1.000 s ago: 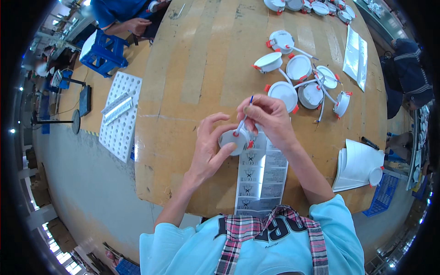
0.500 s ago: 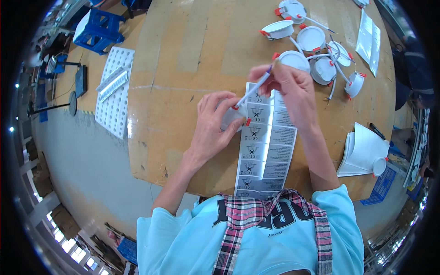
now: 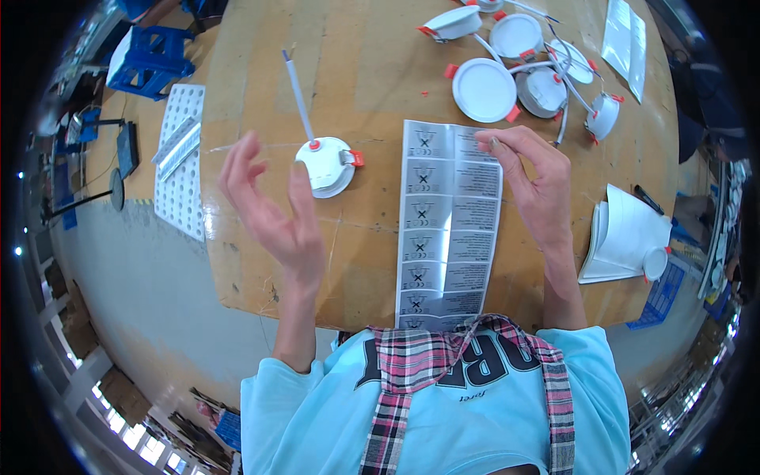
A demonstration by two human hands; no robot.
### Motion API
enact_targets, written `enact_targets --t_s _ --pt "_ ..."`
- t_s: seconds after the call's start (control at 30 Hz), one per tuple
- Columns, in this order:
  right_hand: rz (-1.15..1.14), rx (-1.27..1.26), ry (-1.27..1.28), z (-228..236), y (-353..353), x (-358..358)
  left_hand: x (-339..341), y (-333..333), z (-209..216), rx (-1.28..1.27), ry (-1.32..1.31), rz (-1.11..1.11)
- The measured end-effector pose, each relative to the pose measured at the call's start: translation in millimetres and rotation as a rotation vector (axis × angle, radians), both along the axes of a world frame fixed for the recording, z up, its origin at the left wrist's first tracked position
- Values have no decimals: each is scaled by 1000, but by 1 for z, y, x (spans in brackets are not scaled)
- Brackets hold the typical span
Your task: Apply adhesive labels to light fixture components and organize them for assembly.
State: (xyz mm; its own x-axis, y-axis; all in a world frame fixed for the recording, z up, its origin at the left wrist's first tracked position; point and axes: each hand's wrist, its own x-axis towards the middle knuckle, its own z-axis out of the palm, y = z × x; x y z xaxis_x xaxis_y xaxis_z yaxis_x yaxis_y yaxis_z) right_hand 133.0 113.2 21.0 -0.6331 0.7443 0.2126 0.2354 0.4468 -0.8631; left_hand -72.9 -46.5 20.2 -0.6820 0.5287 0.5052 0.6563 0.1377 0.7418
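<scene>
A round white downlight (image 3: 326,174) with orange-red clip tabs lies on the table, its white cable pointing away from me. Just left of it, my left hand (image 3: 277,218) is raised with fingers spread, holding nothing; its thumb overlaps the lamp's edge in the picture. A long silver label sheet (image 3: 431,229) with rows of printed labels lies in front of me. Over its upper right corner, my right hand (image 3: 538,174) has thumb and forefinger pinched together. Whether a label or the sheet's edge is between them is hidden.
Several more downlights (image 3: 484,89) with cables cluster at the far right. Beyond them lies a silvery sheet (image 3: 624,43). A stack of white papers (image 3: 625,237) with a black pen (image 3: 649,199) is at right. A perforated white board (image 3: 180,170) and blue stool (image 3: 150,59) stand left.
My left hand has let go of the downlight, which now lies farther left on the table. My right hand has left the cable and come down to the label sheet's upper right corner.
</scene>
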Motion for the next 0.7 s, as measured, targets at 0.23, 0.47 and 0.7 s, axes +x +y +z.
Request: enact_targets --t_s 0.23,0.47,0.7 --pt "33 38 -51 -3 -12 -1 47 50 -4 -397 -57 -373" --pt "60 134 26 -4 -16 -21 44 59 -14 -468 -548 -450" --pt "88 -106 -18 7 1 -35 29 60 6 -209 -930 -581"
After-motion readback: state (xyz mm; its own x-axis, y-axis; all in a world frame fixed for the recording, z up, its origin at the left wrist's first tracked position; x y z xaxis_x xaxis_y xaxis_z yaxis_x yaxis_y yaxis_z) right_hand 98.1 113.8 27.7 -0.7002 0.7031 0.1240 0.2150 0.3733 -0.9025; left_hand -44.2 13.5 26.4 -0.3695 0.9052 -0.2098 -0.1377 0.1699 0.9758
